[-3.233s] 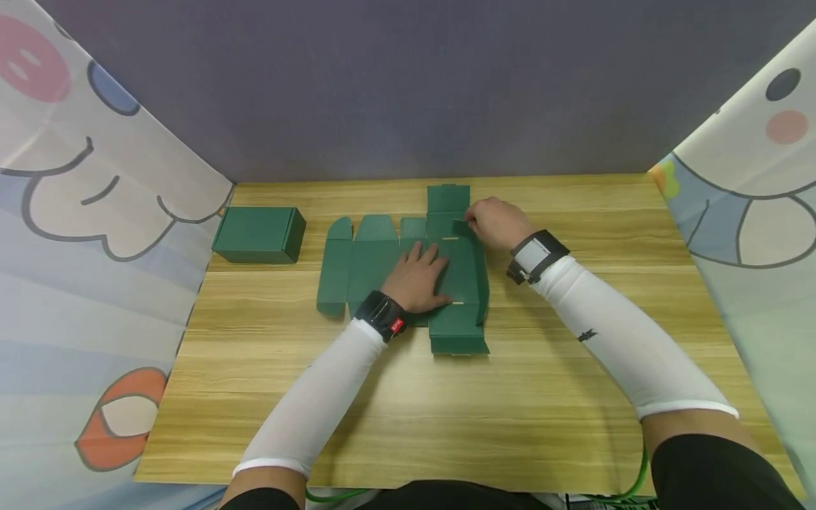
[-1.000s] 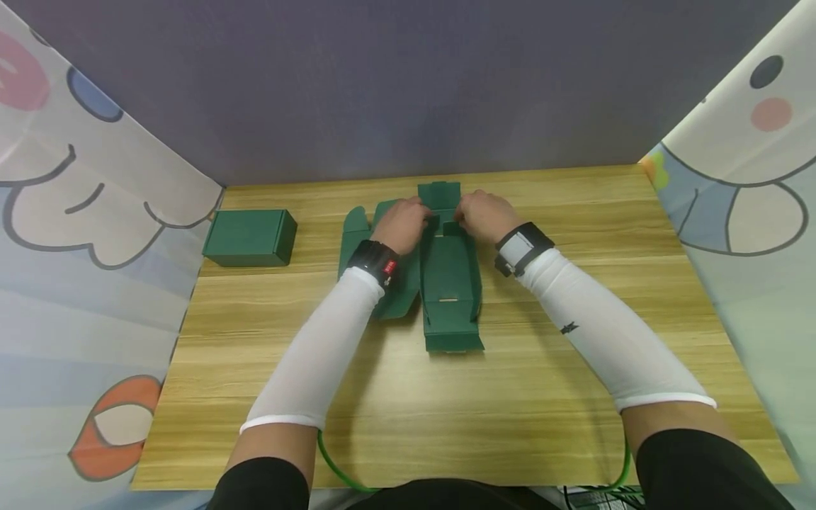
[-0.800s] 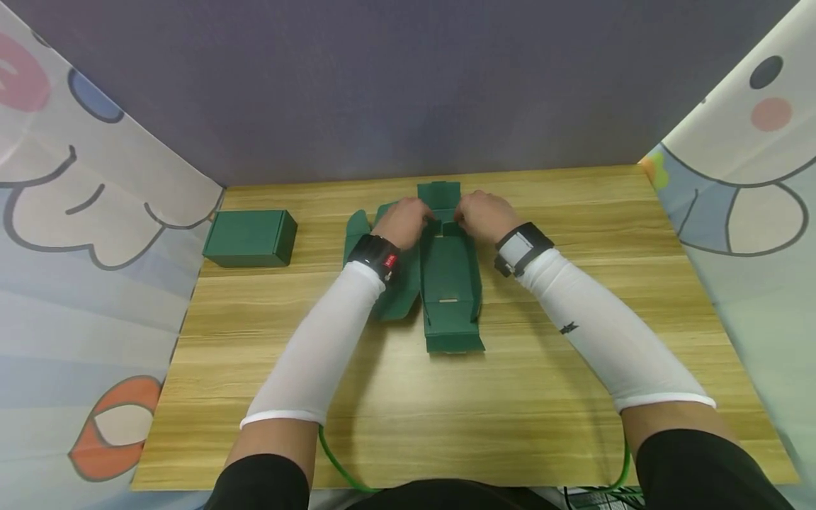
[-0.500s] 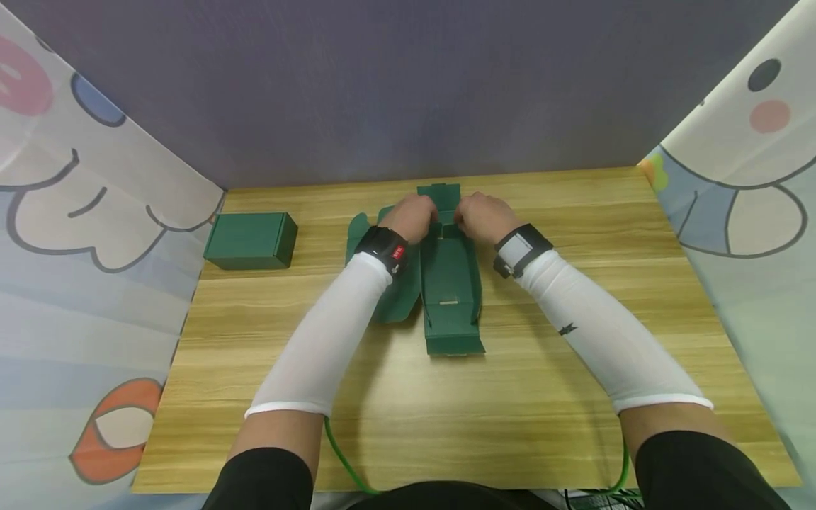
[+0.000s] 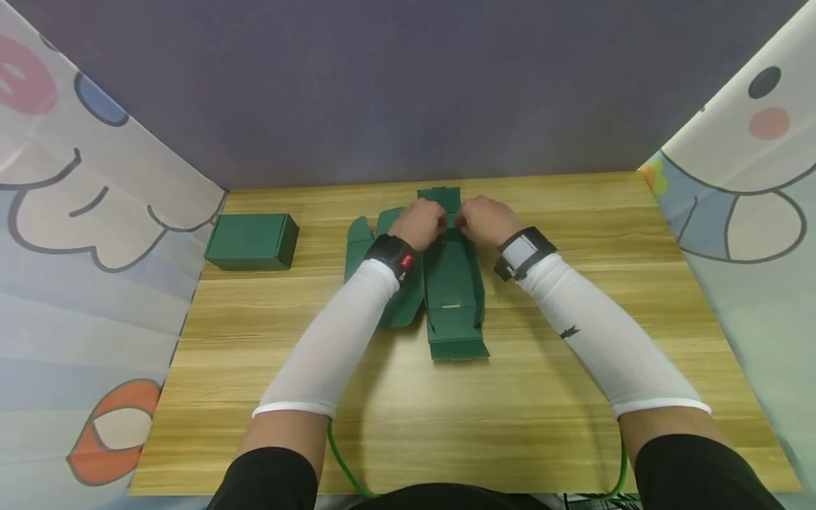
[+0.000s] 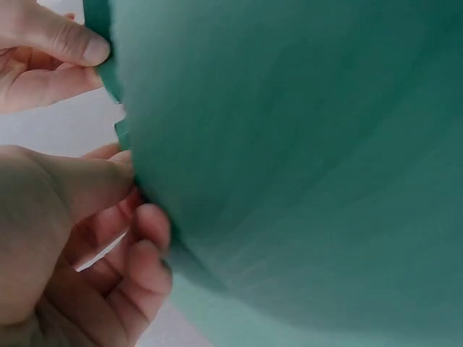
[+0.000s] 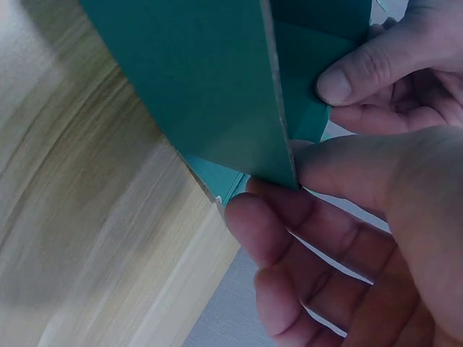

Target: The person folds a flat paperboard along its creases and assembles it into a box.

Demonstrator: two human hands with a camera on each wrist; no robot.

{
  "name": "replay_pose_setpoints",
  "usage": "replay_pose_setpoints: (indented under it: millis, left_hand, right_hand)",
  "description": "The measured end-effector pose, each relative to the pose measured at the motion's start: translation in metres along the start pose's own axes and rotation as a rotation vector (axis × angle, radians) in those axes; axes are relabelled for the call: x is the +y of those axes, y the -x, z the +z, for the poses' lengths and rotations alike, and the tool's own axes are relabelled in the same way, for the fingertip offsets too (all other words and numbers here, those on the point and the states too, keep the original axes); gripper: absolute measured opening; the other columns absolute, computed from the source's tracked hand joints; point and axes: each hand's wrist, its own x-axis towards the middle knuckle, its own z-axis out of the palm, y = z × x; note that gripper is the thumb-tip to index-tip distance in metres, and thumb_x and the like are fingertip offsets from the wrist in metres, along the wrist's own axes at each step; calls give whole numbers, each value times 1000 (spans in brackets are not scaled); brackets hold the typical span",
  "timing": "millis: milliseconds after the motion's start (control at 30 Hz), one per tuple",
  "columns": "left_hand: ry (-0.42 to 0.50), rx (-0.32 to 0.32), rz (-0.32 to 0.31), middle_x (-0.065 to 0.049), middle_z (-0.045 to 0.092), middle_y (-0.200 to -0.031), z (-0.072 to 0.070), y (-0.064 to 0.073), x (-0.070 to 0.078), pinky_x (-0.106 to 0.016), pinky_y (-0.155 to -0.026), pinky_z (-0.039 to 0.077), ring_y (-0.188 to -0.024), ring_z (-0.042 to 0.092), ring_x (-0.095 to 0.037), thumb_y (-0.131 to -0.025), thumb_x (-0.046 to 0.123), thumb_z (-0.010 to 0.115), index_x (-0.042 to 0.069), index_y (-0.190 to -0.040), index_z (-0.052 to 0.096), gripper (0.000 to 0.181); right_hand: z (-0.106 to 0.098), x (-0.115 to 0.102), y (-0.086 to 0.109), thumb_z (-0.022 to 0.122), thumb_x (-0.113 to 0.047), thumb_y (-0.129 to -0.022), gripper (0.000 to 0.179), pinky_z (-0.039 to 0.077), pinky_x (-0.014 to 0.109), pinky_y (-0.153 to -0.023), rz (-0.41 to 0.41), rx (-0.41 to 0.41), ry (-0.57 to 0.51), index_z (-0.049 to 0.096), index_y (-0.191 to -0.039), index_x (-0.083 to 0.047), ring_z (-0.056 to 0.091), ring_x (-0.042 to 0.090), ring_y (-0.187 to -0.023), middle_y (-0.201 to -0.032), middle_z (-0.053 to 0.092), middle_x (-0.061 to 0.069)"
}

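A partly folded green cardboard box [image 5: 449, 283] lies on the table, its long right wall raised. Its left panels [image 5: 401, 304] stand tilted up along the fold. At the far end, my left hand [image 5: 417, 223] pinches the edge of a flap between thumb and fingers. Close beside it, my right hand [image 5: 487, 219] pinches the far corner of the right wall, as the right wrist view shows with the green panel [image 7: 195, 87] between thumb and fingers. In the left wrist view, a green panel [image 6: 289, 159] fills most of the picture and hides the fold behind it.
A closed green box [image 5: 248, 237] stands at the far left of the wooden table [image 5: 542, 425]. A grey partition [image 5: 408, 92] rises behind the table's far edge. Printed cloth walls [image 5: 102, 283] border both sides. A green cable [image 5: 347, 471] hangs at the near edge.
My left hand, flat on the panels earlier, now pinches at the far end and has shifted right towards the right hand. The left panels have risen from flat. My right hand stays nearly in place.
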Motion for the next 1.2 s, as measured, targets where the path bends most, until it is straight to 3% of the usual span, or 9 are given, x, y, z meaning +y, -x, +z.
replay_pose_setpoints:
  millis: [167,300,433,567,700,833,967,1200]
  left_hand:
    - [-12,-32,15,-3,68,-91,-4,1,3,-31,-74,47,-80,55,-16,-103,6,57,9,-94,76,21]
    - [-10,-60,3,-2,75,-102,-7,1,5,-32,-84,54,-91,64,-17,-104,11,61,10,-104,79,18]
    - [-39,-64,2,-1,76,-108,-5,1,6,-32,-89,57,-100,69,-17,-104,14,63,12,-106,79,16]
    - [-51,-62,6,0,75,-103,-2,1,8,-32,-86,56,-97,68,-16,-104,15,63,12,-101,79,16]
    - [-42,-58,3,-1,74,-105,-3,2,10,-32,-86,55,-98,66,-16,-103,13,63,12,-101,79,16]
    - [-37,-55,2,-5,69,-107,-6,4,10,-33,-85,53,-99,62,-19,-103,10,61,10,-100,79,18]
    - [-44,-52,0,-5,67,-105,-7,5,10,-33,-83,52,-97,58,-18,-105,9,59,9,-101,79,21]
    - [-57,-32,-18,-4,64,-99,-4,5,10,-30,-77,49,-92,55,-16,-105,9,57,10,-94,77,23]
  right_hand:
    - [-4,7,-2,64,-16,-101,21,59,47,-88,17,-86,-84,80,-112,-7,72,29,-101,-116,76,14]
    - [-9,21,-10,62,-24,-104,29,57,47,-90,82,-119,-165,75,-123,-6,70,29,-104,-118,76,14]
    - [-12,36,-22,58,-23,-106,43,55,50,-94,146,-68,-168,59,-144,-3,67,35,-110,-127,70,21]
    - [-9,45,-38,56,-21,-105,57,51,55,-105,182,-91,-177,41,-156,1,60,43,-127,-144,58,28]
    - [-5,47,-48,54,-17,-104,56,49,55,-109,184,-131,-207,41,-155,4,57,44,-132,-145,56,30]
    - [-5,46,-52,54,-16,-105,44,51,53,-101,173,-111,-217,51,-143,5,61,41,-120,-133,61,27]
    - [-11,40,-47,53,-20,-108,36,54,49,-90,179,-122,-271,50,-136,3,66,38,-107,-126,63,25]
    - [-21,32,-28,53,-22,-109,47,60,50,-90,187,-230,-485,36,-147,0,71,38,-108,-131,58,26]
